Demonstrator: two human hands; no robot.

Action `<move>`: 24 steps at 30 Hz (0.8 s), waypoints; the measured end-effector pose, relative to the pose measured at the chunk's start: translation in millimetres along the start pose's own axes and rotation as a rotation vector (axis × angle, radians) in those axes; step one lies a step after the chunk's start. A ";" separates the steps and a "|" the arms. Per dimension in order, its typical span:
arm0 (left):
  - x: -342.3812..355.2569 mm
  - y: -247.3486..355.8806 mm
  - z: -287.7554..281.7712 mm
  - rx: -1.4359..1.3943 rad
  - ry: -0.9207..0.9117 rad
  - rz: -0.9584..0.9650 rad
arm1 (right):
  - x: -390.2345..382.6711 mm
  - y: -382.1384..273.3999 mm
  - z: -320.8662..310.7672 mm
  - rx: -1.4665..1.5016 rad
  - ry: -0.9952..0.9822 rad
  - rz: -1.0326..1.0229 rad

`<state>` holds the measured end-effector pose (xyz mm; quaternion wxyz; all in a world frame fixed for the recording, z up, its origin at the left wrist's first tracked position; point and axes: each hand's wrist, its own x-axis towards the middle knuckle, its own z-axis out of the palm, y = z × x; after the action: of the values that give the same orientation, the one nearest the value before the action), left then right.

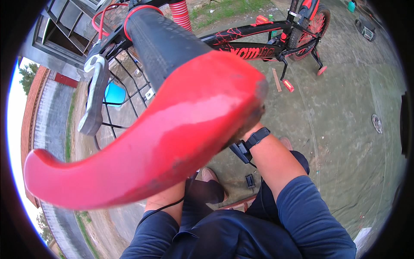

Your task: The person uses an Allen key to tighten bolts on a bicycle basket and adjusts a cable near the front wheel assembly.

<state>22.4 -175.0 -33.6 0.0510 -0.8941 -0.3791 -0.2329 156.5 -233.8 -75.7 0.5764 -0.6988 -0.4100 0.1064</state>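
A red, horn-shaped bar end on a bicycle's handlebar fills the middle of the view, very close. Behind it runs a black rubber grip, with a silver brake lever to its left. My right forearm wears a black wrist strap and reaches up behind the bar end. Only a sliver of my right hand shows at the wrist; its fingers are hidden. My left forearm also passes behind the red part, which covers the left hand entirely. What either hand touches cannot be seen.
The black-and-red bicycle frame stretches to a spoked wheel at the far right. Left are a wire basket and a blue container. On the floor lie a wood strip, a black part and a round disc.
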 end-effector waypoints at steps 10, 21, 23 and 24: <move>0.6 -0.8 -1.4 0.003 0.016 -0.045 | 1.1 19.1 -8.2 0.088 -0.025 0.177; 4.1 7.4 -4.1 0.025 -0.011 -0.029 | 32.1 0.1 -30.1 -0.010 -0.120 -0.053; 5.5 7.1 -0.7 0.030 -0.009 -0.020 | 34.7 -6.7 -35.1 -0.031 -0.115 -0.041; 6.0 7.6 0.2 0.034 -0.011 -0.022 | 36.0 -10.6 -36.8 -0.041 -0.112 -0.035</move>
<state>31.5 -176.4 -30.4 0.0614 -0.8902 -0.3932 -0.2220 197.6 -235.2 -43.1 0.5397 -0.6962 -0.4559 0.1270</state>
